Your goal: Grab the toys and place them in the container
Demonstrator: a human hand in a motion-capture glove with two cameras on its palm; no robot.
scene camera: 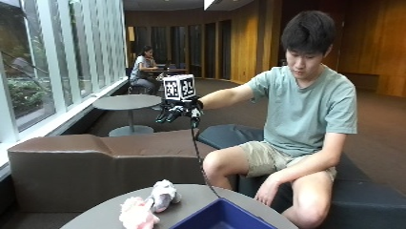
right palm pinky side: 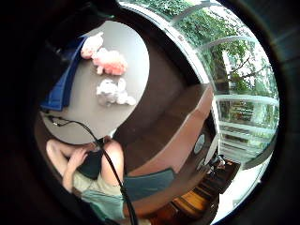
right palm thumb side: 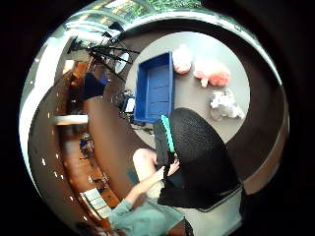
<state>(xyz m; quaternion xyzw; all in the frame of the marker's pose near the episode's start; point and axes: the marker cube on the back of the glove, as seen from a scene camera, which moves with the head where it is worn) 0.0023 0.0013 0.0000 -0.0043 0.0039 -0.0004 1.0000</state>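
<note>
Soft plush toys: 3 on the round grey table [right palm thumb side: 246, 73].
Pale pink plush toy [right palm thumb side: 182, 58]: 1, just beside the container.
Salmon-pink plush toy [right palm thumb side: 212, 73]: 1, between the other 2.
White and grey plush toy [right palm thumb side: 225, 104]: 1, lying apart from the container.
Blue rectangular plastic container [right palm thumb side: 155, 88]: 1, open at the top, with 0 toys seen inside.
Black-gloved right hand [scene camera: 179, 110]: 1, raised in the air well above the table.
Bare hand [scene camera: 267, 192]: 1, resting at the person's knee.
</note>
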